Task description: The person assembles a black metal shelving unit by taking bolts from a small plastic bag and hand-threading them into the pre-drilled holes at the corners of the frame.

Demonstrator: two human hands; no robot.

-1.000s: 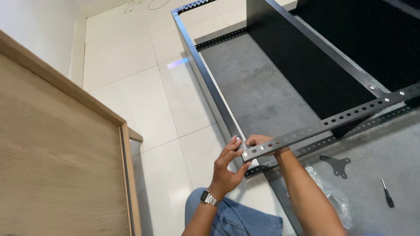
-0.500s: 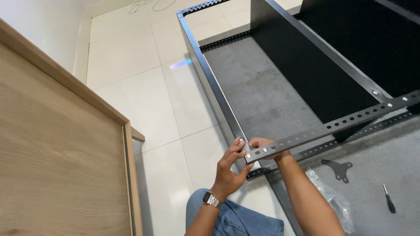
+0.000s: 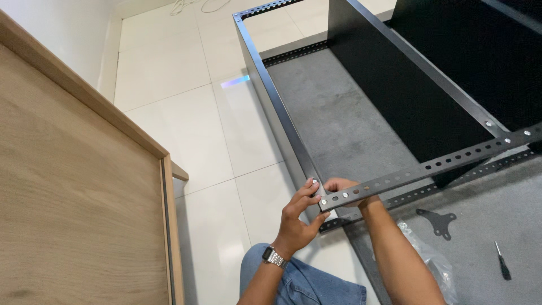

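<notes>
A dark slotted metal angle bar [image 3: 429, 168] runs from the frame's near corner up to the right. It belongs to a black metal shelving frame [image 3: 271, 90] lying on the floor. My left hand [image 3: 299, 217], with a wristwatch, pinches the bar's end at the corner joint, fingertips on small bolts. My right hand [image 3: 344, 189] grips the same end from behind, mostly hidden by the bar. Whether either hand holds a bolt or nut is too small to tell.
A black corner bracket plate [image 3: 437, 221] and a screwdriver [image 3: 501, 262] lie on the grey mat [image 3: 339, 124] to the right. A clear plastic bag [image 3: 432, 265] sits by my right forearm. A wooden panel [image 3: 73, 209] stands at left on white tiles.
The view has shifted slightly. Both hands stay at the corner joint, with only small finger movements on the bar's end.
</notes>
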